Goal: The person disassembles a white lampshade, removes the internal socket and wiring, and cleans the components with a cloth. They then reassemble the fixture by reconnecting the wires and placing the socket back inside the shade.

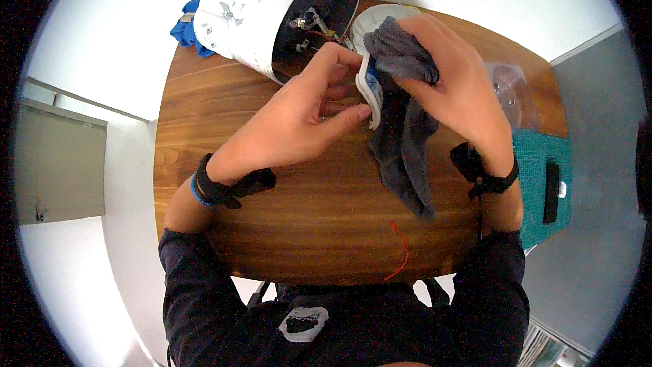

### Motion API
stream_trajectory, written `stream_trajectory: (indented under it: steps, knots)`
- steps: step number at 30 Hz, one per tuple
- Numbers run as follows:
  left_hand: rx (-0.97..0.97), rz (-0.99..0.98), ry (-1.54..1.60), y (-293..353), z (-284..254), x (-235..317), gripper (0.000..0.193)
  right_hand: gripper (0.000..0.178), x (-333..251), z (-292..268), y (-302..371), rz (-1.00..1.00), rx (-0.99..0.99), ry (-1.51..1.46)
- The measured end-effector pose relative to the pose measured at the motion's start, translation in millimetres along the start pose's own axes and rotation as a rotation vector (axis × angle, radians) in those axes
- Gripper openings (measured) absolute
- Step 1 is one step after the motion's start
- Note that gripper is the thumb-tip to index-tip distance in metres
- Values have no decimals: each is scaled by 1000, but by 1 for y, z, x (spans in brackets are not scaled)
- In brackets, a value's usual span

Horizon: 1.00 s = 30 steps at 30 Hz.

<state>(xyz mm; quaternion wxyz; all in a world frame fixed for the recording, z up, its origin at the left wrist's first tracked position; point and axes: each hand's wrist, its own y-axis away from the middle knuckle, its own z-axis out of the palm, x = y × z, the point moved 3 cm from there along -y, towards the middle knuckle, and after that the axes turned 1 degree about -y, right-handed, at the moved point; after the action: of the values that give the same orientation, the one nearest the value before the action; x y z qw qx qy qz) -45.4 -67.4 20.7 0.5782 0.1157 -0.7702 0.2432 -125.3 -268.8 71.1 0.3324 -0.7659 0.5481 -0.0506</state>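
My left hand (292,119) pinches the edge of a white curved plastic part (370,95) with a bit of blue on its inner face. In my right hand (462,71) is a bunched dark grey cloth (401,51), pressed up against that part. The cloth's loose end hangs down over the table. Just beyond my left hand, a white cylindrical appliance housing (251,10) with a floral print lies on its side. Its dark open end faces right and shows wires and small metal parts (312,24). A pale round piece (384,17) sits behind the cloth.
The brown wooden table (292,224) carries a short red wire (406,251) near its front edge. At the right are a clear plastic container (513,92) and a green cutting mat (533,156) with a black bar-shaped object (551,191). Blue cloth (190,27) lies at the far left.
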Motion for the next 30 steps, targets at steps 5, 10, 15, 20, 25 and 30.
stream_trajectory:
  steps: [5,10,15,20,25,30]
  knots:
    - [8,-1,-69,-1,-3,-1,41,55,-9,-1,-1,16,-162,-61]
    - [19,72,-175,-2,-4,3,46,53,-13,1,-4,-221,-187,-221]
    - [-35,26,-93,0,-2,-2,54,56,-5,5,-3,-216,-158,-228]
    - [-23,-6,-71,-1,-3,0,57,67,-4,3,0,-99,-107,-52]
    - [38,-47,60,-4,-7,1,57,66,2,5,2,88,-81,20]
    - [104,-10,135,-6,-20,4,59,65,7,4,2,64,-130,55]
